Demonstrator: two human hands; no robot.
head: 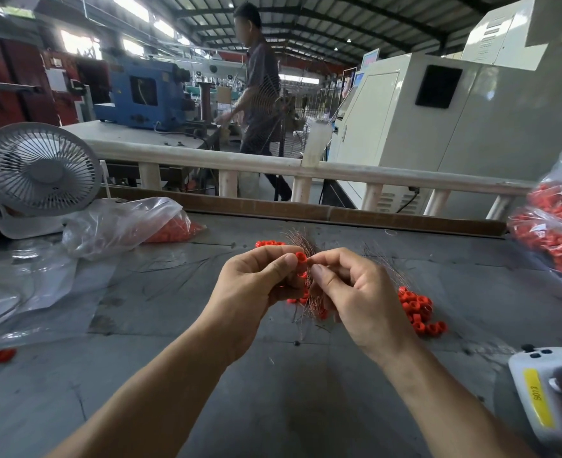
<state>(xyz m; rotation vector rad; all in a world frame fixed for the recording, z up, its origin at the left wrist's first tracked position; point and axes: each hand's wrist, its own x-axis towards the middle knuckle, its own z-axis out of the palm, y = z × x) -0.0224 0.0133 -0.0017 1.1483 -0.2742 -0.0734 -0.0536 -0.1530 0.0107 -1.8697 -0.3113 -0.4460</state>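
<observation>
While our left hand (pixel 260 280) pinched a red plastic ring (pixel 301 258) and our right hand (pixel 350 287) a copper wire (pixel 310 281) at frame centre, any slack grip risked dropping the ring.
</observation>
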